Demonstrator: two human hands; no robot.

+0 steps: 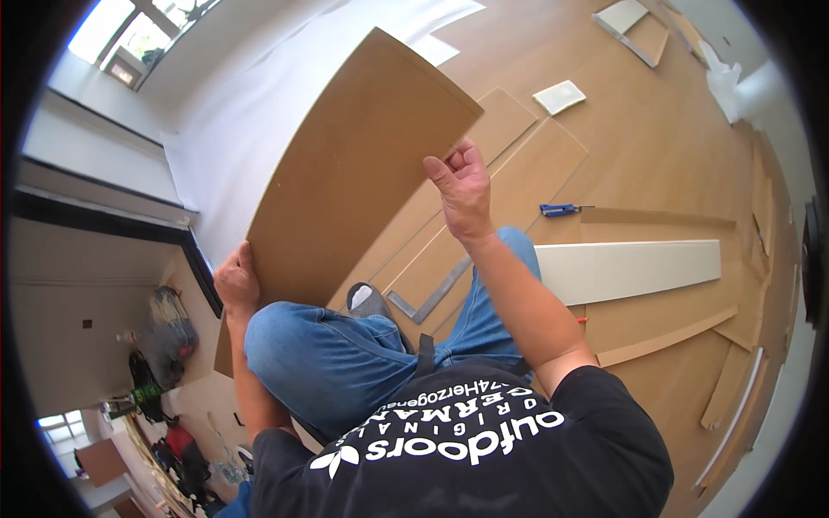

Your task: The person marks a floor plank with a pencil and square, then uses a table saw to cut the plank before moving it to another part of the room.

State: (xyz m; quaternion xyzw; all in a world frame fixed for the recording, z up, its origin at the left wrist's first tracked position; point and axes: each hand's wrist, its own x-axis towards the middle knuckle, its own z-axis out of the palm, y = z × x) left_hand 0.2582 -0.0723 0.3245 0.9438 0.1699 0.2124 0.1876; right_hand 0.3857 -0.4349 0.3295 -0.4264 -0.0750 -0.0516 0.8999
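Note:
A large brown board [345, 155] is tilted up in front of me. My left hand [240, 276] grips its near left edge, thumb on top. My right hand [459, 186] pinches its right edge near the upper corner. Below the board, a metal square [423, 306] lies on brown sheets [540, 160] beside my legs and sandaled foot. A blue cutting tool [560, 210] lies to the right of my right hand, and a long white panel [630, 268] rests to the right of my knee.
White sheeting [203, 147] spreads at upper left. A small white block [559, 97] and a framed piece [626, 26] lie farther back. Narrow cardboard strips [665, 337] are on the right. Bags [168, 337] and clutter stand at lower left, by a dark-edged doorway [104, 216].

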